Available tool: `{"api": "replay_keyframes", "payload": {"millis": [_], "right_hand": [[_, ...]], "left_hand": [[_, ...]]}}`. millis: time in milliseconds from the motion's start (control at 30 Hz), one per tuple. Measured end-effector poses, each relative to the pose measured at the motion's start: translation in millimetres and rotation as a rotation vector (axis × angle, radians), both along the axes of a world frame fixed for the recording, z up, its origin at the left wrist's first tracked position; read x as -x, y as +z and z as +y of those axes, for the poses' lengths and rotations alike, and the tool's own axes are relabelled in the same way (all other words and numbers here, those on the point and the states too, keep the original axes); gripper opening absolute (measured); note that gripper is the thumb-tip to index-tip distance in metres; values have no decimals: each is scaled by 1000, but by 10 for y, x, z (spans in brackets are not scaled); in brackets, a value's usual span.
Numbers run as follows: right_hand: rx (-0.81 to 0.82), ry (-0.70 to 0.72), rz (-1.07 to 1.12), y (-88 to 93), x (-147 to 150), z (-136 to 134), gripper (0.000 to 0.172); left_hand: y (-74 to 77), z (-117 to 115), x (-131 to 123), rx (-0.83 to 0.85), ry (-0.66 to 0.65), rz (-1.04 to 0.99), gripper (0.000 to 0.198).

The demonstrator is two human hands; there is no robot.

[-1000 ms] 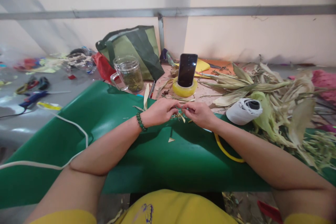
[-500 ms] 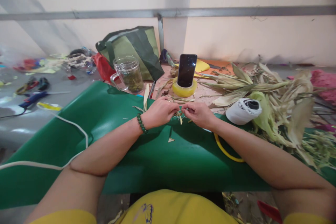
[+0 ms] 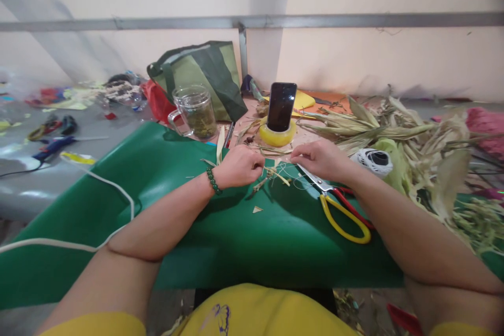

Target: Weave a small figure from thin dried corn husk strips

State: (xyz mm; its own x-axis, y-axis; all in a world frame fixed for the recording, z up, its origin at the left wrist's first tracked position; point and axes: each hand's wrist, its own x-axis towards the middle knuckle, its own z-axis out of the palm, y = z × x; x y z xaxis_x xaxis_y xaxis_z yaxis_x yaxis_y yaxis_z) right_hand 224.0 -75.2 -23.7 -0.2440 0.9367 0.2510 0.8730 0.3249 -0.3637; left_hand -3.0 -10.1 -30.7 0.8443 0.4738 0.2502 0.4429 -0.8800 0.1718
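Observation:
My left hand [image 3: 241,166], with a green bead bracelet [image 3: 213,180] on its wrist, is closed at the end of a small bundle of dried husk strips [image 3: 280,175]. The bundle hangs just above the green sheet. Thin white thread [image 3: 289,170] loops from it toward my right hand [image 3: 321,159], whose thumb and fingers are pinched on the thread. Under that hand and forearm lie scissors [image 3: 345,220] with one yellow and one red handle, blades pointing to the bundle. A spool of white thread [image 3: 374,161] stands beside my right wrist, partly hidden. A small husk scrap [image 3: 257,210] lies in front.
A phone [image 3: 281,107] stands in a yellow tape roll [image 3: 277,135]. Behind my left hand are a glass mug [image 3: 197,115] and a green bag [image 3: 212,76]. Dried corn husks [image 3: 425,136] pile up at right. A white cable [image 3: 114,186] crosses the green sheet [image 3: 165,168] at left.
My hands have moved apart: the right one went rightward, drawing out thread, while the left stayed nearly in place. The scissors and the husk bundle now show more fully.

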Motion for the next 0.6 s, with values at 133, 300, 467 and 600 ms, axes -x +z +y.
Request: {"api": "replay_keyframes", "payload": {"millis": [133, 300, 467, 600], "right_hand": [[-3, -49, -6, 33, -68, 34, 17], [10, 76, 64, 34, 52, -12, 22], [-35, 64, 215, 7, 145, -49, 21], [-99, 48, 278, -32, 175, -41, 20]], "left_hand": [[11, -5, 3, 226, -4, -128, 16], [-51, 8, -62, 294, 22, -349, 15], [-208, 0, -126, 475, 22, -386, 24], [-225, -17, -135, 777, -66, -285, 39]]}}
